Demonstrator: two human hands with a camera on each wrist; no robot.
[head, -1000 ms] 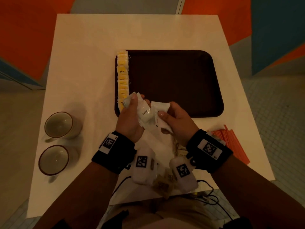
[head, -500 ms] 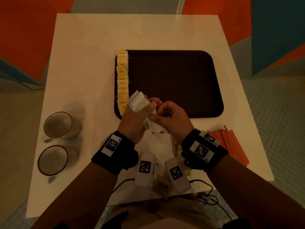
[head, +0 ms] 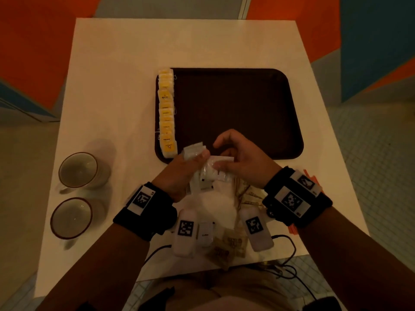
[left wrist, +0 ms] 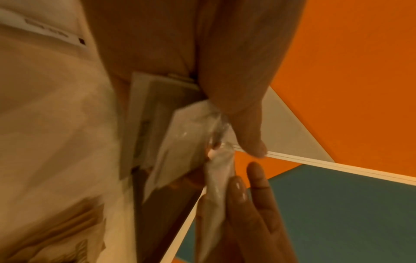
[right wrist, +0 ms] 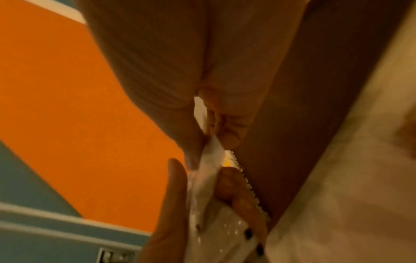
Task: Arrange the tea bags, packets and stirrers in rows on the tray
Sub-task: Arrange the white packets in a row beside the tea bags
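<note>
A dark brown tray (head: 235, 108) lies on the white table (head: 112, 86). A row of yellow tea bags (head: 166, 113) runs along its left edge. My left hand (head: 190, 160) grips a stack of white packets (head: 195, 150) just below the tray's near left corner. My right hand (head: 226, 162) pinches one white packet (head: 221, 164) at that stack; the same packet (right wrist: 211, 160) shows between its thumb and finger in the right wrist view. More white packets (head: 211, 198) and brown packets (head: 231, 243) lie on the table under my wrists. Red stirrers (head: 311, 176) peek out behind my right wristband.
Two cups (head: 78, 169) (head: 70, 217) stand at the table's left edge. Cables (head: 280, 243) run over the near edge. Beyond the table are orange and blue walls.
Both hands moved right and nearer to me. The right hand has shifted its pinch to a packet at the side of the left hand's stack.
</note>
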